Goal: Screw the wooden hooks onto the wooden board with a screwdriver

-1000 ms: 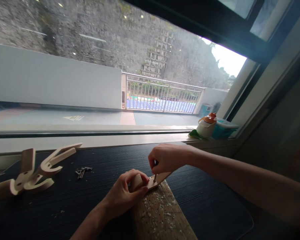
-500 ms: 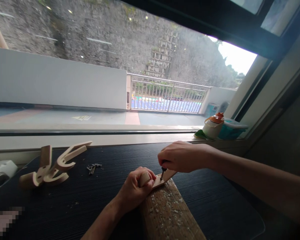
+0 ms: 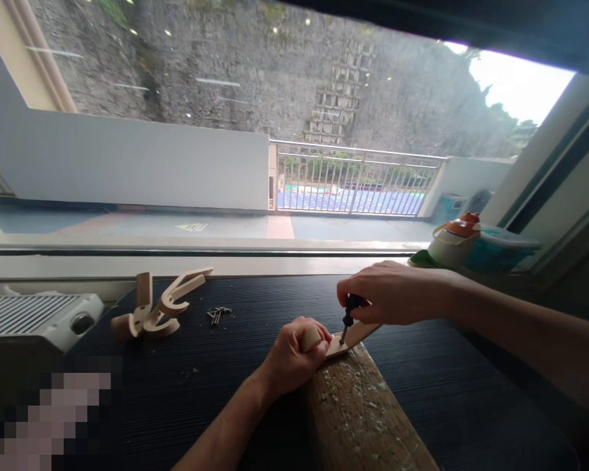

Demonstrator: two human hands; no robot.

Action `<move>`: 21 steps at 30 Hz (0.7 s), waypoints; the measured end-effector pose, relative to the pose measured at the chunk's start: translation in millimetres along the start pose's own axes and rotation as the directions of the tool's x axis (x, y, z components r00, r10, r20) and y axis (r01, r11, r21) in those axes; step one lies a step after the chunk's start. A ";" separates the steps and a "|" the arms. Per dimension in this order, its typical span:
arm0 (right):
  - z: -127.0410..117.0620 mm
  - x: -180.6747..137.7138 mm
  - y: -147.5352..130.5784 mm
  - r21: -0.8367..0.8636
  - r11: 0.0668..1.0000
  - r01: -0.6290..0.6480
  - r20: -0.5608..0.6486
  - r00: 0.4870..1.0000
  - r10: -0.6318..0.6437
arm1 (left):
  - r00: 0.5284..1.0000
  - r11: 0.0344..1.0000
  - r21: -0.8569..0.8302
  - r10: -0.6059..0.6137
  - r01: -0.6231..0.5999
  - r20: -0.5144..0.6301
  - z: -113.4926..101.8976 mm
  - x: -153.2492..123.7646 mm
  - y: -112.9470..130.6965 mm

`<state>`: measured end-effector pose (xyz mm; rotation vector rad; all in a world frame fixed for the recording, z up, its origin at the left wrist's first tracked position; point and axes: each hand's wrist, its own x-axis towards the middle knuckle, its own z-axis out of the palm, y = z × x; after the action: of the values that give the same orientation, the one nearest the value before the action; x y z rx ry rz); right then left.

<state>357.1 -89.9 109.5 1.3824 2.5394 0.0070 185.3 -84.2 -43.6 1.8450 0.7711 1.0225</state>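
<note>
My right hand (image 3: pixel 389 291) grips the dark handle of a screwdriver (image 3: pixel 352 309) from above, thumb and fingers round it. The screwdriver's metal shaft leans slightly, and its tip meets the flat part of a light wooden hook (image 3: pixel 338 347). That piece lies on the far end of a rough, pitted wooden block (image 3: pixel 367 412). My left hand (image 3: pixel 291 360) is closed round the hook's near part, and one blunt wooden end pokes out between the fingers. Whether a screw sits under the tip is too small to tell.
On the black table (image 3: pixel 186 412), several more wooden hooks (image 3: pixel 169 311) lie in a heap at the left, beside a small pile of screws (image 3: pixel 219 315). A white heater-like unit (image 3: pixel 39 320) stands far left. A bottle (image 3: pixel 454 241) and a teal box (image 3: pixel 503 250) stand near the window.
The view has swung left, so everything sits farther right. My right fingers have shifted on the screwdriver, and more of its handle shows. My left hand keeps its hold on the hook.
</note>
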 end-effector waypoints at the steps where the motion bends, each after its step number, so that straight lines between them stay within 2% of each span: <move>1: -0.4 -0.1 0.0 0.021 1.000 0.019 0.010 1.000 -0.019 | 1.000 1.000 -0.001 -0.001 0.001 -0.002 0.2 0.0 -0.7; 7: 6.3 1.1 -1.4 0.101 0.995 0.017 0.021 1.000 -0.019 | 1.000 1.000 0.002 -0.004 0.004 -0.003 1.2 1.2 -1.7; 11: 11.2 0.9 -1.6 0.026 0.999 -0.045 -0.013 0.999 0.045 | 1.000 1.000 0.019 -0.010 0.010 0.003 0.6 1.6 0.8; 15: 6.0 -3.8 1.3 -0.034 0.997 -0.073 -0.003 0.997 0.073 | 1.000 1.000 0.015 -0.017 0.016 0.024 -0.3 2.2 4.9; 21: -1.8 -6.3 3.6 0.060 0.996 0.071 0.003 0.997 -0.071 | 0.999 0.999 0.025 -0.023 0.022 0.050 -0.8 3.1 6.9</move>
<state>362.9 -92.9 113.1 1.3105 2.6026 -0.0866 186.8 -84.3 -36.1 1.8716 0.7757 0.9533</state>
